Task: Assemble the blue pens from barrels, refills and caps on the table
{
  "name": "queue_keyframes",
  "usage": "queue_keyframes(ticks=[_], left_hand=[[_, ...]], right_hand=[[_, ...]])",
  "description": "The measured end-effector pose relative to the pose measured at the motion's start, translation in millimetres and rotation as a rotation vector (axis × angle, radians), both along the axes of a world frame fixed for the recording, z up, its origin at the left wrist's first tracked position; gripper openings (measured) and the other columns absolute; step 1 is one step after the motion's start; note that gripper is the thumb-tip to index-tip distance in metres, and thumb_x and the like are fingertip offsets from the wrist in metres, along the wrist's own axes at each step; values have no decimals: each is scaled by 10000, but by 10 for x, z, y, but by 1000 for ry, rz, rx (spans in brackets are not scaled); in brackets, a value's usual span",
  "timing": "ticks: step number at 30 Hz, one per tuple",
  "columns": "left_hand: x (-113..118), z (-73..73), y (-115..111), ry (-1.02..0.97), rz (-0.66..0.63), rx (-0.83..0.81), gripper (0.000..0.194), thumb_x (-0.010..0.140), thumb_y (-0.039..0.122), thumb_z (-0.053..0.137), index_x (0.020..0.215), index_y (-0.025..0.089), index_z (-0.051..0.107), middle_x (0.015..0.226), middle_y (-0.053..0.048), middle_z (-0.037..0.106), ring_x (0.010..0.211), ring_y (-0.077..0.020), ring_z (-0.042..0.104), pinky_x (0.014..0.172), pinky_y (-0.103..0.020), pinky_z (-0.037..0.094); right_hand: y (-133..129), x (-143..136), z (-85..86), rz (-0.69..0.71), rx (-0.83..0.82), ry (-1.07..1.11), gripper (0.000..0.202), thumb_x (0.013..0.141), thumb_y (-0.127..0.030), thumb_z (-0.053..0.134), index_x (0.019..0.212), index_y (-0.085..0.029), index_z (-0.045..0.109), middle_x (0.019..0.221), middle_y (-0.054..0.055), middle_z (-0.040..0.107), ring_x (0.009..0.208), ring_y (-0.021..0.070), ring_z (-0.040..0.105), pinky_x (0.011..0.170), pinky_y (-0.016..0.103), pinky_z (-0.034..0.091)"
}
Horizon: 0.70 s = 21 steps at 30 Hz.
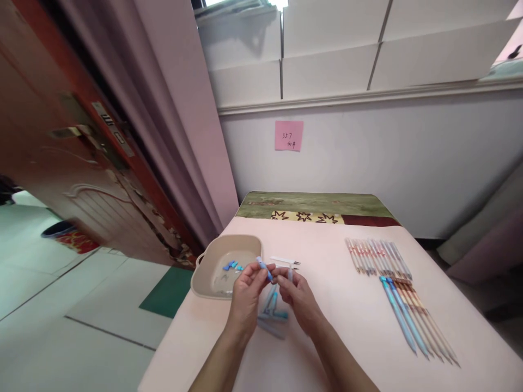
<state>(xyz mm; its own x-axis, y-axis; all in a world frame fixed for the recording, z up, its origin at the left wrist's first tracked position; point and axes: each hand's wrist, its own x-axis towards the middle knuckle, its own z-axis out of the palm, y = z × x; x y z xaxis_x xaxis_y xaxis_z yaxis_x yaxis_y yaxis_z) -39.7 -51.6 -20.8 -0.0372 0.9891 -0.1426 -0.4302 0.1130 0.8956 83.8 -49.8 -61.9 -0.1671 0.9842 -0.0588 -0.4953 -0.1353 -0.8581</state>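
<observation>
My left hand [250,288] pinches a small blue pen part [265,269] with a pale end, held above the table. Close on its right, my right hand [297,293] has its fingers closed around a pale, slim piece [290,272], too small to identify. Below and between the hands lie several blue and teal pen parts [273,313], slightly blurred. Just behind my fingers, thin white refills with dark tips [286,261] rest on the pink tabletop. To the left, a beige basket [198,283] holds small blue pieces [232,265].
On the right side of the table [327,337] lie a row of pens with red marks [378,257], two blue pens [402,316] and several brown-and-beige pens [429,321]. A wall stands behind, with a pink note [289,135]. A door [81,163] is at the left.
</observation>
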Motion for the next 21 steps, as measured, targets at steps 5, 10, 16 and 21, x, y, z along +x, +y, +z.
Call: queue_keyframes(ticks=[5,10,16,21], left_hand=[[-143,10,-123,-41,14,-47,330,748,319,733,1008,145,631,801,-33,686,678,-124,642,727,-280,539],[-63,-38,-210,-163,-38,-119,303,717,266,760,957,160,608,711,2,637,627,-107,612,649,-253,545],[-15,-77,-258,-374,-78,-269,259,662,194,789,866,150,635,669,15,618,578,-75,581,615,-219,536],[-35,-66,-284,-382,-109,-249,203,665,190,781,812,143,648,629,18,603,548,-70,561,578,-202,507]], right_hand=[[-23,76,-6,-14,-128,-10,239,783,-413,566,859,-188,585,762,20,598,539,104,417,490,231,291],[-123,280,160,-26,17,-336,308,827,-478,570,849,-176,620,612,-23,535,551,114,441,532,237,347],[-241,657,544,-151,250,-710,241,800,-393,648,913,-190,710,899,55,715,844,212,630,730,299,479],[-327,751,675,-164,310,-905,198,787,-336,648,904,-215,751,888,52,744,790,216,671,674,289,508]])
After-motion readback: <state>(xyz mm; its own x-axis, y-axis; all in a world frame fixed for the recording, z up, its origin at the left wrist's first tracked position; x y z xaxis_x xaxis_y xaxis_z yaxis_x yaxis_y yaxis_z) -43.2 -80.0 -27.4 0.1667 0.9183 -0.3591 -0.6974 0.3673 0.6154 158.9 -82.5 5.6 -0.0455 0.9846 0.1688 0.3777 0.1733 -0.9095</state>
